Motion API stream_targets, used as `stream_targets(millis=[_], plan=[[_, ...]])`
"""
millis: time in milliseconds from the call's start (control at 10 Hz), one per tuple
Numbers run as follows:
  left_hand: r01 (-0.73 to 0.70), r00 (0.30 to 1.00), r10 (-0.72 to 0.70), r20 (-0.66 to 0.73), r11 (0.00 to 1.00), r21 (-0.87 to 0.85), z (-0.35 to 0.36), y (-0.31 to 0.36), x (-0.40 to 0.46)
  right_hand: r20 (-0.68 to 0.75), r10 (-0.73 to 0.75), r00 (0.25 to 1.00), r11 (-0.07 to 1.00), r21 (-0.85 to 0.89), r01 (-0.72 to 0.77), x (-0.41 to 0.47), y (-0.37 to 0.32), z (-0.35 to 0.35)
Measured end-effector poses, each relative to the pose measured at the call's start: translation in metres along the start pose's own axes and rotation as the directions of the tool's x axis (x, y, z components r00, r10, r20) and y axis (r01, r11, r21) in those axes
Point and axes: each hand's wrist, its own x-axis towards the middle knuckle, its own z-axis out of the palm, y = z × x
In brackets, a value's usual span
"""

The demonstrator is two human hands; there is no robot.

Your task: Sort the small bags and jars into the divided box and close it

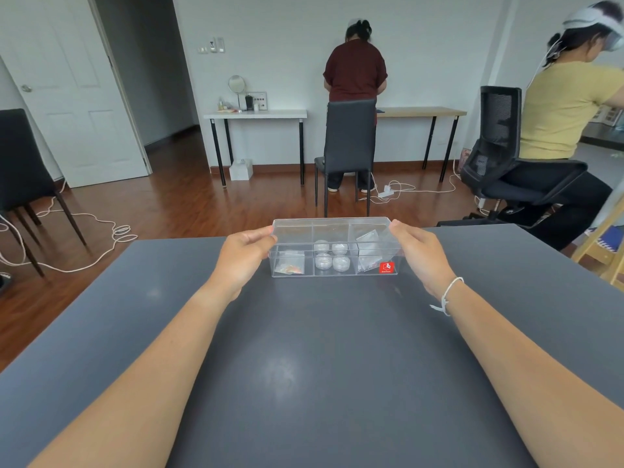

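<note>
I have the clear plastic lid [332, 228] pinched at its two short ends, my left hand [241, 260] on the left end and my right hand [420, 256] on the right, both closed narrow on it, and it sits over the clear, three-compartment plastic box [336, 265] towards the far edge of the dark grey table [320, 366]. I judge the sorting done: small clear bags [289, 267] lie in the left compartment, four small clear round jars [331, 256] in the middle, more bags in the right one by the red sticker [387, 267]. To seat the lid well I'd keep it level, line up all four corners, then press down evenly. The tall bag at the right leans upward and might catch under the lid; I cannot tell its clearance. Nothing else lies on the table near the box; a black chair [347, 143] stands beyond, well apart.
</note>
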Motion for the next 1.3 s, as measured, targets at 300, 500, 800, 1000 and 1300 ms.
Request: stream_targets(millis=[300, 500, 800, 1000, 1300], plan=[[0.009, 1.0, -0.01, 0.023, 1.0, 0.029, -0.002, -0.004, -0.004, 0.147, -0.002, 0.989, 1.0, 0.012, 0.0, -0.001, -0.002, -0.009], [0.012, 0.999, -0.014, 0.032, 0.998, 0.056, -0.003, -0.005, -0.006, 0.151, 0.016, 0.988, 1.0, 0.015, -0.018, -0.003, -0.002, -0.009], [0.007, 0.999, -0.009, 0.031, 0.999, 0.052, -0.002, -0.005, -0.008, 0.154, 0.016, 0.988, 1.0, 0.02, -0.02, -0.004, 0.0, -0.009], [-0.011, 1.0, 0.01, 0.022, 0.999, 0.052, -0.002, -0.006, -0.02, 0.116, -0.032, 0.993, 0.999, -0.008, 0.033, -0.009, 0.001, -0.006], [-0.026, 0.999, 0.029, -0.02, 0.989, 0.143, -0.011, -0.009, -0.043, 0.005, -0.079, 0.997, 0.986, -0.145, 0.079, -0.033, 0.003, -0.013]])
